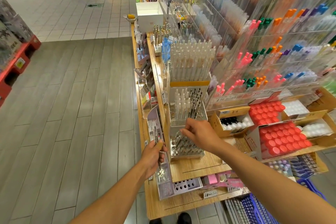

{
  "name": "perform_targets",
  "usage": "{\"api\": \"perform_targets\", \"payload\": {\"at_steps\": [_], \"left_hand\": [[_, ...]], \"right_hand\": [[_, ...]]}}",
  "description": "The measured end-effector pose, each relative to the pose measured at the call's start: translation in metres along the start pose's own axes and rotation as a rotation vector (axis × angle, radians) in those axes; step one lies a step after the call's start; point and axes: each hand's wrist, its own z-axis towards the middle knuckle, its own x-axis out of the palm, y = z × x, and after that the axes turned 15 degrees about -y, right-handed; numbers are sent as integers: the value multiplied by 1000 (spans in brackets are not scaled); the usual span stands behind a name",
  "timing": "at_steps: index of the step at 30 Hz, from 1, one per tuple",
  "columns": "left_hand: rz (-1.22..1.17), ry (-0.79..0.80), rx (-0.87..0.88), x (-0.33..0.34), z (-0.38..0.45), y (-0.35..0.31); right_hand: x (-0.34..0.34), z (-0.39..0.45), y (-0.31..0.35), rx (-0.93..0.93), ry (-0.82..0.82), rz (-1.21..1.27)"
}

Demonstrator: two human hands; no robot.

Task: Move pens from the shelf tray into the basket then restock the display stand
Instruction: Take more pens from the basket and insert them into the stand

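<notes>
My left hand (pixel 152 156) grips small bundle of pens (pixel 156 137) beside left wall of clear display stand (pixel 187 114), near counter's front left corner. My right hand (pixel 198 132), fingers loosely bent, reaches over stand's lower tier; whether it pinches pen, cannot tell. Basket (pixel 254 207) below counter's front edge, at right. Judgement: pens light, stiff, smooth, likely slippery; best held mid-barrel. Price tags (pixel 211 195) read 12.90; others blurred.

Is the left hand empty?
No, the left hand grips a few thin pens beside the clear display stand, while the right hand reaches over the stand's lower tier.
</notes>
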Motion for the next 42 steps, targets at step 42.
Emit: {"api": "perform_targets", "payload": {"at_steps": [42], "left_hand": [[632,-103,741,32,5,27]], "right_hand": [[30,-25,-23,-113,-22,-125]]}}
